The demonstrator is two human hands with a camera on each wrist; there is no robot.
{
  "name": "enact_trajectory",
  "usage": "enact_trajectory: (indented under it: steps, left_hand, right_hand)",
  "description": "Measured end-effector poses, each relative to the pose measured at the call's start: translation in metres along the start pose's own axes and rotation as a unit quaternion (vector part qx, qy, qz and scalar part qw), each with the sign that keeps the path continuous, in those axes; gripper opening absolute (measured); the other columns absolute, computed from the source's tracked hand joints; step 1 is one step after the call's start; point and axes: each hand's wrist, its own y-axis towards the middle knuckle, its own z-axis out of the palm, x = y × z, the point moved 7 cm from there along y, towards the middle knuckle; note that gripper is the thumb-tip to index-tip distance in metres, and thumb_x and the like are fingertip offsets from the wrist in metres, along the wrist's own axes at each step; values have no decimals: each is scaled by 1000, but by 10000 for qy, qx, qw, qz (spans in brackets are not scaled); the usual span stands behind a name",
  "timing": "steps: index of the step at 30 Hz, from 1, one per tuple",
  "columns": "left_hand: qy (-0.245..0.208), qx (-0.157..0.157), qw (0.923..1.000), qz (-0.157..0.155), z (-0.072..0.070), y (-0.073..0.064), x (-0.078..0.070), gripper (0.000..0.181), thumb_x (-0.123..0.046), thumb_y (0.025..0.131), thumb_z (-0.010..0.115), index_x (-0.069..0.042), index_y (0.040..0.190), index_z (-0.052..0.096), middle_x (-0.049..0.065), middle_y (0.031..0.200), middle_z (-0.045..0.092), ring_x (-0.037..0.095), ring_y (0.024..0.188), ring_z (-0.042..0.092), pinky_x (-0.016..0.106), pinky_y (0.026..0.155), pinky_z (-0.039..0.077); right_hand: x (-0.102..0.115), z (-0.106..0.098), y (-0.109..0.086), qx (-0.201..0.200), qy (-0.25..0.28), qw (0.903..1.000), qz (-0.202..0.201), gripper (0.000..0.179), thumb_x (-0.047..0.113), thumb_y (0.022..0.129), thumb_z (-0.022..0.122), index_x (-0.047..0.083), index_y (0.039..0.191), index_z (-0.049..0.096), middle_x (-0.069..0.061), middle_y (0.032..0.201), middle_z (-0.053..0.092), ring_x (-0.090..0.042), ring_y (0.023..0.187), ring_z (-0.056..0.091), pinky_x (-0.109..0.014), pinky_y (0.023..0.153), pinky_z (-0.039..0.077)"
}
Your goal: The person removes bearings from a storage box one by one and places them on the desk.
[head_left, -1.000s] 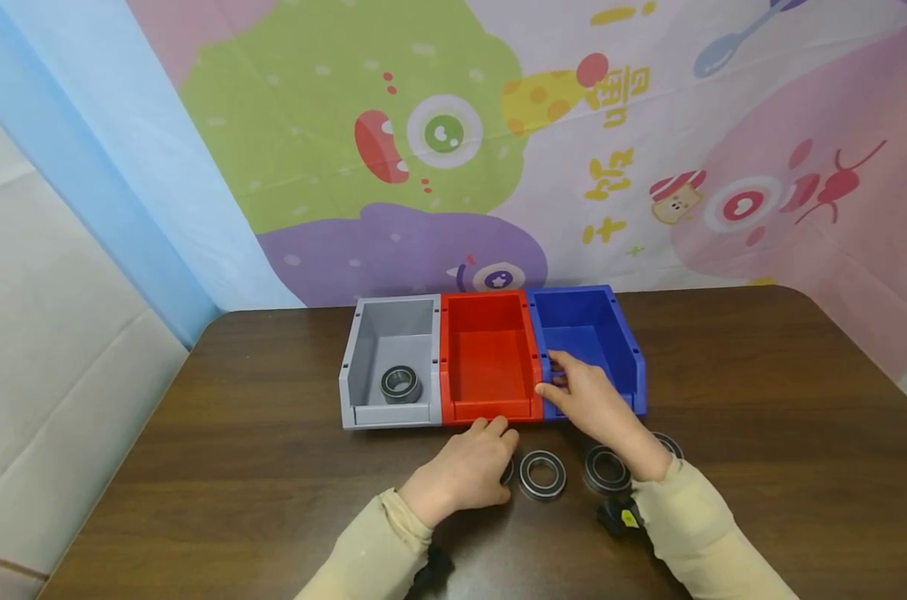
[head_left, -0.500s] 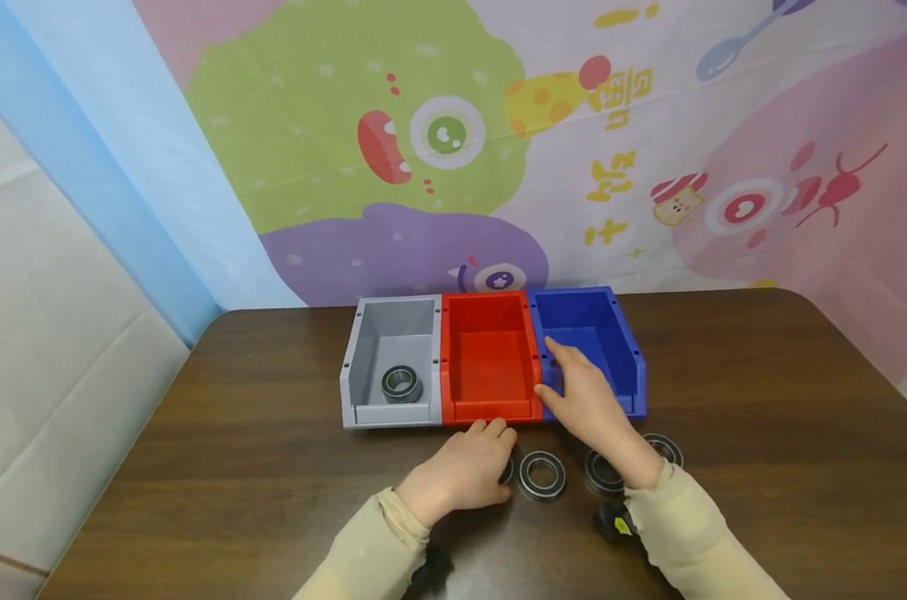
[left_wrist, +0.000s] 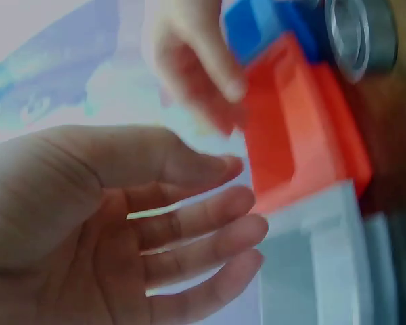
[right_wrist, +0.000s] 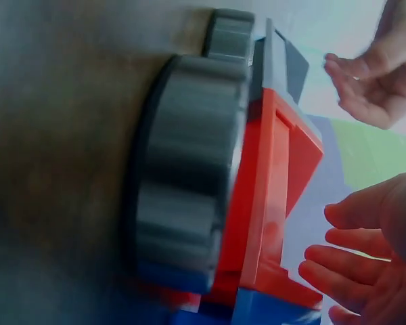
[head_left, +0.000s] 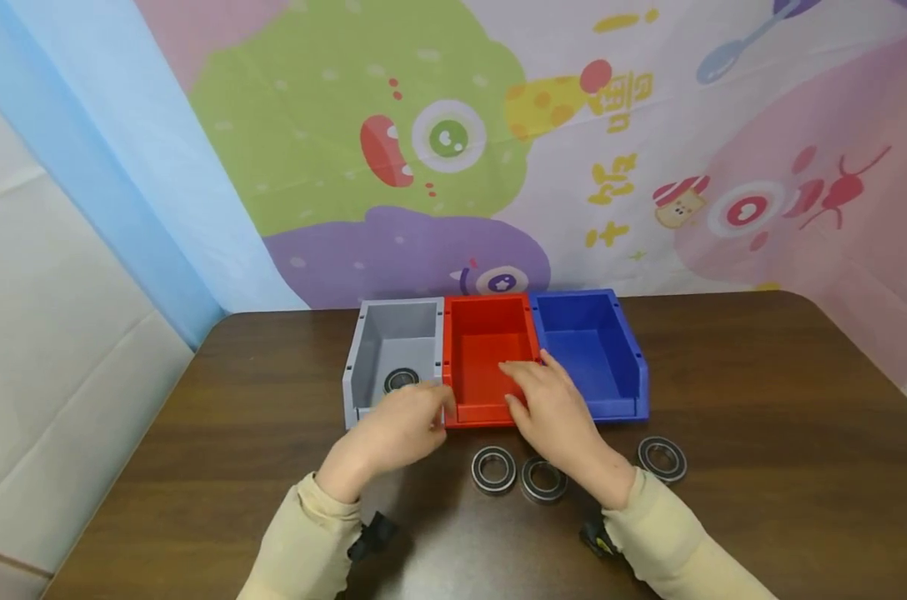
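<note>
My left hand (head_left: pixel 397 429) hovers at the front of the grey bin (head_left: pixel 352 379), partly covering it. The left wrist view shows that hand (left_wrist: pixel 183 223) with loosely bent fingers and nothing held. Over the front right of the red bin (head_left: pixel 491 412), my right hand (head_left: pixel 562 417) has its fingers spread; in the right wrist view the hand (right_wrist: pixel 365 250) holds nothing. A ball bearing (head_left: pixel 402 378) lies in the grey bin. On the table are a left bearing (head_left: pixel 493 455), a middle bearing (head_left: pixel 543 497) beside it, and a right bearing (head_left: pixel 662 443) near the right sleeve.
A blue bin (head_left: pixel 592 367) adjoins the red one on the right. The three bins stand in a row on the brown table (head_left: pixel 258 400), close to a cartoon-printed cloth (head_left: pixel 453 183). My right forearm hides some table. A tiled wall (head_left: pixel 78 333) rises at the left.
My left hand has lifted off the left bearing and moved left toward the grey bin. My right hand has shifted left from the blue bin to the red one.
</note>
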Motion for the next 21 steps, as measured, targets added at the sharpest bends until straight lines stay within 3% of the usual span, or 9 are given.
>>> enact_trajectory:
  steps: [5, 8, 12, 16, 21]
  left_hand:
    - [-72, -920, 9920, -861, -26, -3, 35, 12, -6, 76, 60, -8, 87, 63, 1, 77, 57, 15, 69, 53, 32, 62, 45]
    - [-184, -1281, 9838, -1240, -30, -2, 52, 15, -10, 76, 60, -7, 91, 63, 5, 83, 59, 18, 73, 55, 37, 66, 46]
    - [-254, -1331, 9789, -1531, -22, 5, 67, 24, -14, 77, 61, -6, 99, 62, 9, 93, 60, 23, 82, 58, 42, 69, 47]
    - [-184, -1184, 9777, -1723, -7, 12, 75, 31, -16, 78, 63, -3, 106, 59, 15, 104, 57, 30, 92, 57, 44, 73, 48]
    - [-57, -917, 9753, -2008, 7, 17, 81, 39, -19, 78, 66, -2, 112, 57, 18, 112, 53, 34, 100, 52, 47, 78, 47]
  right_hand:
    - [8, 11, 3, 333, -168, 9993, 93, 34, 14, 79, 67, 5, 112, 63, -9, 111, 64, -24, 105, 59, -42, 97, 40]
    - [11, 18, 5, 590, -59, 9976, 370, 32, 16, 80, 65, 6, 111, 64, -8, 111, 64, -23, 103, 60, -39, 86, 49]
    - [14, 29, 8, 861, 196, 9937, 694, 32, 18, 82, 64, 5, 111, 64, -9, 111, 64, -23, 99, 62, -38, 77, 52]
    - [20, 37, 12, 1119, 466, 9884, 915, 36, 21, 83, 63, 4, 115, 61, -11, 113, 63, -25, 100, 62, -39, 81, 51]
    - [27, 45, 21, 1342, 892, 9795, 1212, 44, 21, 85, 62, -1, 122, 55, -17, 125, 54, -29, 114, 53, -43, 92, 44]
